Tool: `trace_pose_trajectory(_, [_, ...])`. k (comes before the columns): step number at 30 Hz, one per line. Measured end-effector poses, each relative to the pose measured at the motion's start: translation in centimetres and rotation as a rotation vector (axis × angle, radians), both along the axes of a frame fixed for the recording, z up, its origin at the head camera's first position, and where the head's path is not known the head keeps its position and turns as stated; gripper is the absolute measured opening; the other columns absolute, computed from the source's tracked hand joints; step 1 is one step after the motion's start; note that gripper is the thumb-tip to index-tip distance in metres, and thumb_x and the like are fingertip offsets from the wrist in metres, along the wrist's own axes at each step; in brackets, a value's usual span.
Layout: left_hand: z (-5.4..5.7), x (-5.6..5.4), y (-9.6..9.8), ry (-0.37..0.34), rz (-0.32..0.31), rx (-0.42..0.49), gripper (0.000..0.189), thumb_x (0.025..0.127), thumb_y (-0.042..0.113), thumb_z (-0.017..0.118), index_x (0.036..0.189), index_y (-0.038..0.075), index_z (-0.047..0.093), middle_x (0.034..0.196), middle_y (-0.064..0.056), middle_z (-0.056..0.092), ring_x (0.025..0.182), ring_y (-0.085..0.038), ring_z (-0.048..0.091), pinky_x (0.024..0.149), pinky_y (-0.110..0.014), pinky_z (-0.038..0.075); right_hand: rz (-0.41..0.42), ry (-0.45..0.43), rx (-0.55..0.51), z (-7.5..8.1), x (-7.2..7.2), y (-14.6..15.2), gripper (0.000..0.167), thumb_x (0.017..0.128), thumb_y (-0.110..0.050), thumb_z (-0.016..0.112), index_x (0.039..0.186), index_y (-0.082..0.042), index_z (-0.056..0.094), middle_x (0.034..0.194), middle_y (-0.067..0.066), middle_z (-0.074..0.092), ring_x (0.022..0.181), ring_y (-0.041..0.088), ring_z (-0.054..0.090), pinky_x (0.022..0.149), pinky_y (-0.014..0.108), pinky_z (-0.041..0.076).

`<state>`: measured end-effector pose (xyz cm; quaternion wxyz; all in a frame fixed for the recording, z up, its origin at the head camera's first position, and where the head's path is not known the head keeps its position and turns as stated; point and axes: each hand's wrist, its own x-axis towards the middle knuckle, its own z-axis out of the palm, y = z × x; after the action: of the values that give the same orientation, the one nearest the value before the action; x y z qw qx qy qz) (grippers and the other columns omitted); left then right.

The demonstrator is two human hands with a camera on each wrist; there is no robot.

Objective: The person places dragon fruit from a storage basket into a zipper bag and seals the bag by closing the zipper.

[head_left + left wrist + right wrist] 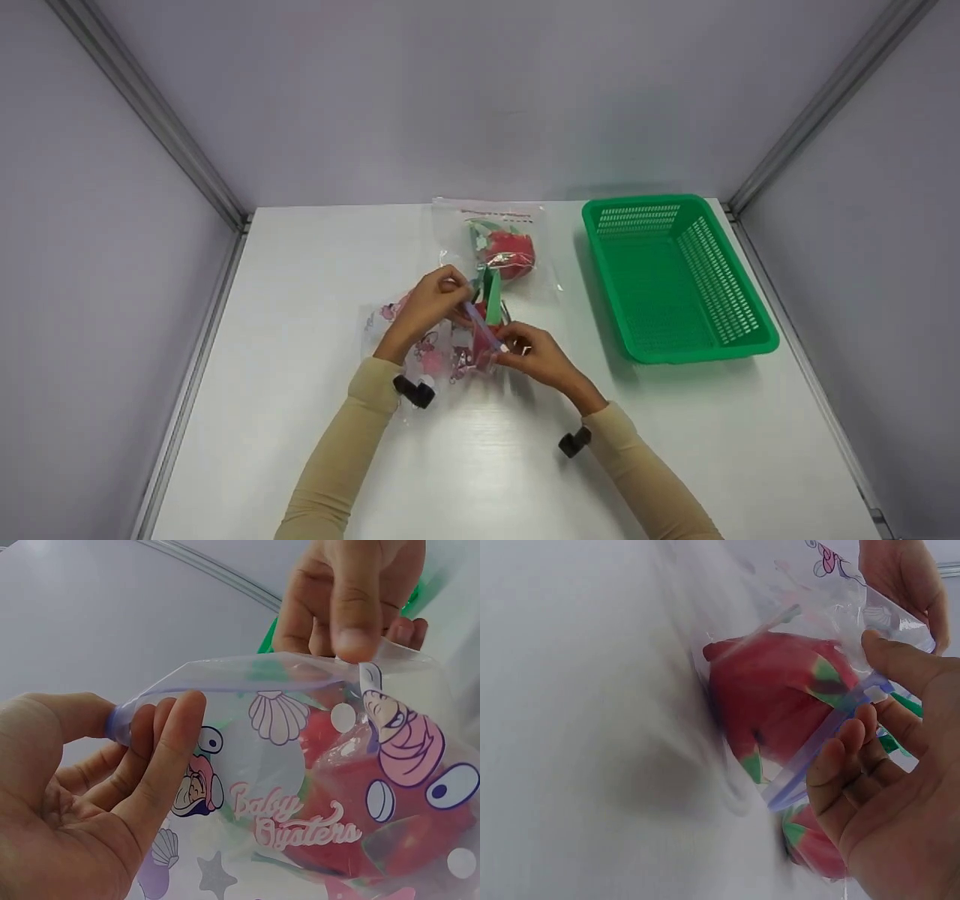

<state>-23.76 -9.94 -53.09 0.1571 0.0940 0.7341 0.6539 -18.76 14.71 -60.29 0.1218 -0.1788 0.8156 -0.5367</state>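
A clear zip bag [247, 757] printed with pink shells and "Baby Oysters" stands between my hands. Inside it is a red dragon fruit [772, 697] with green tips, seemingly a model. My left hand [435, 301] pinches one end of the bag's purple zip strip [817, 739]. With thumb and fingers my right hand [536, 355] pinches the strip near its other end, at the small white slider [874, 694]. In the head view, the hands partly hide the bag and fruit.
Beyond my hands, a second clear bag [450, 232] with another red dragon fruit [510, 251] lies flat. Under my left wrist is a printed clear bag [429, 361]. A green basket [697, 352] stands at the right on the white table [285, 315]. Walls enclose the table.
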Motion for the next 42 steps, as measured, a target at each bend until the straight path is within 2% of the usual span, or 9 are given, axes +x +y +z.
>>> trace_pose_trajectory(5, [-0.1, 0.0, 0.0, -0.021, -0.001, -0.012, 0.017, 0.106, 0.021, 0.063, 0.113, 0.006, 0.063, 0.097, -0.016, 0.076, 0.076, -0.027, 0.079, 0.072, -0.042, 0.068, -0.001, -0.067, -0.043, -0.4, 0.1, -0.1, 0.027, 0.095, -0.011, 0.080, 0.118, -0.004, 0.067, 0.106, 0.014, 0.066, 0.087, 0.020, 0.066, 0.071, 0.042, 0.068])
trace_pose_trajectory(7, [-0.1, 0.0, 0.0, -0.019, -0.005, -0.022, 0.017, 0.106, 0.022, 0.063, 0.113, 0.006, 0.064, 0.096, -0.015, 0.076, 0.075, -0.026, 0.078, 0.072, -0.041, 0.068, -0.003, -0.057, -0.046, -0.5, 0.1, -0.1, 0.026, 0.096, -0.010, 0.079, 0.117, -0.003, 0.067, 0.109, 0.015, 0.067, 0.090, 0.020, 0.068, 0.074, 0.032, 0.067])
trace_pose_trajectory(15, [-0.4, -0.3, 0.1, -0.024, -0.027, -0.082, 0.022, 0.108, 0.027, 0.062, 0.115, 0.006, 0.064, 0.090, -0.007, 0.074, 0.075, -0.020, 0.075, 0.070, -0.038, 0.067, -0.025, 0.008, -0.037, -0.6, 0.1, 0.0, 0.021, 0.094, -0.009, 0.081, 0.112, -0.006, 0.070, 0.110, 0.012, 0.071, 0.095, 0.018, 0.068, 0.080, 0.025, 0.062])
trace_pose_trajectory(22, [-0.4, -0.8, 0.2, -0.054, -0.036, -0.133, 0.025, 0.110, 0.030, 0.058, 0.118, 0.007, 0.064, 0.086, -0.007, 0.071, 0.073, -0.020, 0.075, 0.068, -0.038, 0.067, -0.036, 0.020, -0.016, -0.7, 0.1, 0.2, 0.022, 0.092, -0.009, 0.083, 0.110, -0.008, 0.071, 0.110, 0.010, 0.071, 0.099, 0.020, 0.067, 0.090, 0.034, 0.061])
trace_pose_trajectory(27, [-0.2, -1.3, 0.3, -0.030, -0.023, -0.158, 0.026, 0.111, 0.025, 0.055, 0.120, 0.002, 0.062, 0.083, -0.009, 0.070, 0.067, -0.020, 0.072, 0.064, -0.037, 0.066, -0.045, -0.002, -0.003, -0.7, 0.1, 0.3, 0.022, 0.093, -0.011, 0.082, 0.111, -0.009, 0.070, 0.112, 0.008, 0.072, 0.101, 0.021, 0.067, 0.093, 0.037, 0.062])
trace_pose_trajectory(33, [-0.3, -2.4, 0.5, 0.062, 0.055, -0.226, 0.023, 0.109, 0.020, 0.055, 0.114, 0.000, 0.065, 0.084, -0.008, 0.067, 0.071, -0.022, 0.065, 0.065, -0.035, 0.062, -0.045, 0.002, -0.013, -0.8, 0.1, 0.3, 0.021, 0.093, -0.006, 0.080, 0.111, -0.007, 0.071, 0.113, 0.010, 0.072, 0.103, 0.022, 0.067, 0.094, 0.038, 0.061])
trace_pose_trajectory(36, [-0.5, -3.1, 0.8, 0.169, 0.078, -0.361, 0.017, 0.107, 0.016, 0.056, 0.106, 0.004, 0.067, 0.090, -0.008, 0.065, 0.079, -0.021, 0.061, 0.070, -0.034, 0.056, -0.043, 0.026, -0.009, -0.9, 0.1, 0.2, 0.020, 0.093, -0.004, 0.079, 0.111, -0.006, 0.071, 0.113, 0.011, 0.072, 0.103, 0.022, 0.068, 0.093, 0.036, 0.062])
trace_pose_trajectory(39, [-0.6, -3.8, 1.2, 0.314, 0.074, -0.542, 0.017, 0.104, 0.012, 0.058, 0.103, 0.001, 0.071, 0.097, -0.013, 0.067, 0.088, -0.024, 0.059, 0.079, -0.038, 0.054, -0.047, 0.037, 0.005, -1.0, 0.2, 0.1, 0.020, 0.093, -0.003, 0.078, 0.111, -0.007, 0.071, 0.113, 0.010, 0.073, 0.104, 0.021, 0.069, 0.092, 0.035, 0.062])
trace_pose_trajectory(42, [-0.7, -4.4, 1.7, 0.403, 0.061, -0.663, 0.019, 0.103, 0.010, 0.062, 0.106, -0.002, 0.075, 0.104, -0.018, 0.070, 0.099, -0.032, 0.060, 0.091, -0.044, 0.055, -0.054, 0.032, 0.009, -1.0, 0.2, 0.1, 0.020, 0.093, -0.002, 0.077, 0.111, -0.008, 0.071, 0.112, 0.009, 0.072, 0.103, 0.022, 0.068, 0.092, 0.035, 0.062])
